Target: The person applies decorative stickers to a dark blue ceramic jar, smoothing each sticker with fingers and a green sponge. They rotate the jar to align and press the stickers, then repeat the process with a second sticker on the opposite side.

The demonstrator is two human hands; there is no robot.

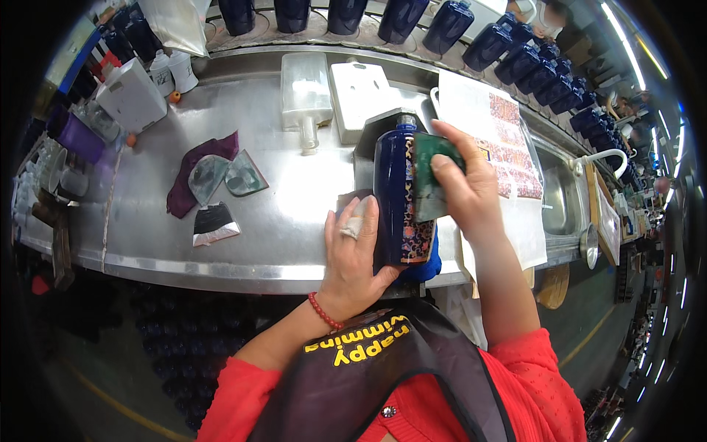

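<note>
A dark blue glass bottle (392, 193) lies in front of me with its neck pointing away. A patterned floral strip (417, 241) covers its right side. My left hand (352, 247) steadies the bottle from its left side, thumb by the base; one finger carries a pale wrap. In my right hand (465, 177) is a flat green scraper-like sheet (428, 177), pressed along the patterned side. Under the bottle, part of a dark grey support (364, 160) shows. Blue cloth (429, 264) bunches beside the base.
Left on the steel table (287, 243) lie a purple cloth (197, 173) and several small sheets. A clear bottle (305, 96) and white block (359, 96) stand behind. At right are printed sheets (508, 140) and a sink (560, 195). Blue bottles (401, 18) line the far conveyor.
</note>
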